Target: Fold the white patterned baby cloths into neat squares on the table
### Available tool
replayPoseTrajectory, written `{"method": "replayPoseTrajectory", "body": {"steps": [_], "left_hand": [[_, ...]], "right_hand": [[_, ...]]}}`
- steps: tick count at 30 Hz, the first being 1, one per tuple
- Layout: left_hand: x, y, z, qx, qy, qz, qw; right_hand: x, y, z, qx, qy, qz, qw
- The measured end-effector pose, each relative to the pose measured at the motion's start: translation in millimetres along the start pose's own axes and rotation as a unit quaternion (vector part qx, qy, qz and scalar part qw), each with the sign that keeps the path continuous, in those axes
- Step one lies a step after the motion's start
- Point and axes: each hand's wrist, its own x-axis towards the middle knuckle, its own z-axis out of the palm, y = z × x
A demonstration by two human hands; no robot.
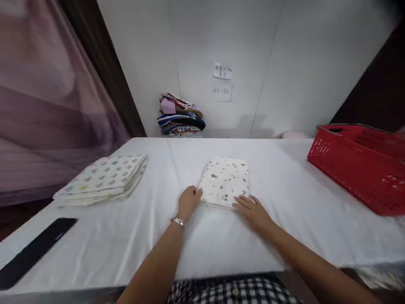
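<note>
Both hands rest on a folded printed cloth [225, 182] at the middle of the white-covered table [284, 236]. Left hand [188, 202] curls loosely against its near-left corner, fingers bent at the edge; whether they clamp the fabric or only touch it, cannot tell. Right hand [253, 211] lies flat, fingers spread, on the near-right corner.

Risk, as judged: the table cover looks smooth, so uneven pressure from one hand could slide the cloth or skew its layers.

Left of it, well apart: a stack of folded patterned cloths [103, 179]. Dark flat strip [34, 249] near the left edge.

Red plastic basket [357, 169] at far right; its contents not visible. Pile of folded clothes [180, 116] against the back wall.
</note>
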Motion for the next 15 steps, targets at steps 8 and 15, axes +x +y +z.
{"method": "replayPoseTrajectory", "body": {"steps": [8,15], "left_hand": [[-13,6,8.5,-0.019,0.020,-0.005,1.000],[0,19,1.2,0.002,0.031,-0.021,0.999]], "right_hand": [[-18,1,7,0.084,0.117,0.006,0.990],[-19,-2,11,0.176,0.121,0.028,0.976]]}}
